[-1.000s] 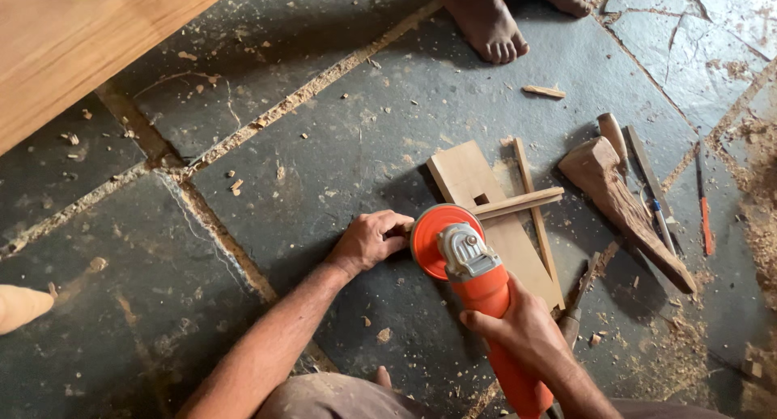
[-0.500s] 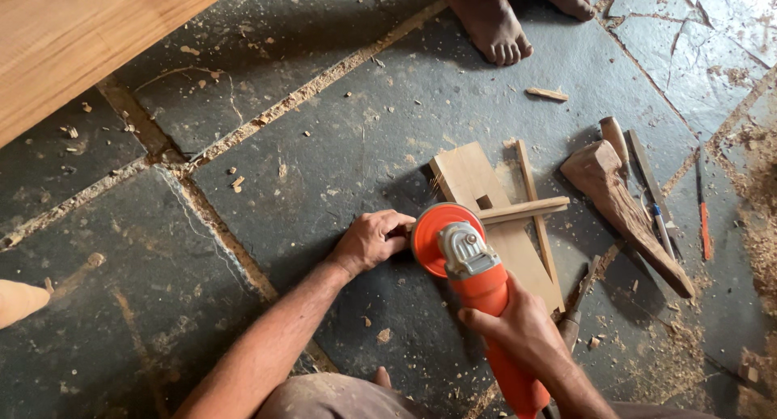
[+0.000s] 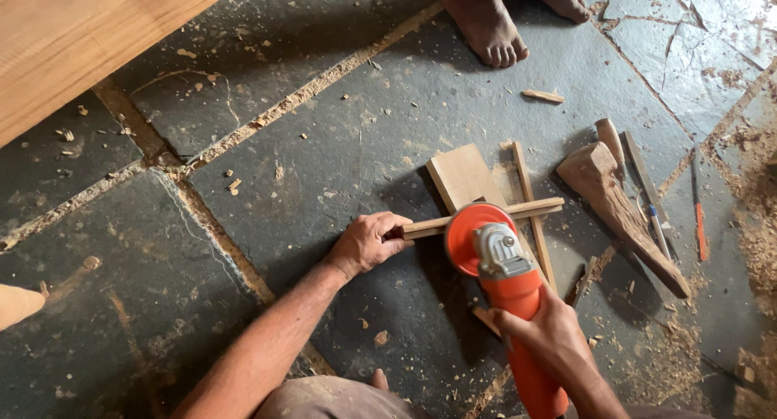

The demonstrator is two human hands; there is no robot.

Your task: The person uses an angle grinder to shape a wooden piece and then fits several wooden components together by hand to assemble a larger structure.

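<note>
Orange is what catches the eye first: the grinder, its body gripped in the right hand with the fingers wrapped fully round the barrel, its round guard sitting right over the slat. That slat is a thin strip of pale wood lying flat, its long axis running nearly left to right with the far end tipped slightly up toward the wedge. It rests across a small board and crosses a second thin strip that runs away from the person, so the two make a rough cross. The left hand is clamped on the slat's near-left end, fingers curled down over it and pressing it to the stone floor. So the slat lies straight out to the right of those fingers, and the guard meets it just beside them, between the holding hand and the crossing. The grinder's body points back toward the person, roughly square to the slat. The left hand is the nearer one to the wood itself; the right touches only the tool. Whether the disc is actually biting the wood I cannot tell, since the guard hides it. Another person's bare foot stands well apart at the top.
</note>
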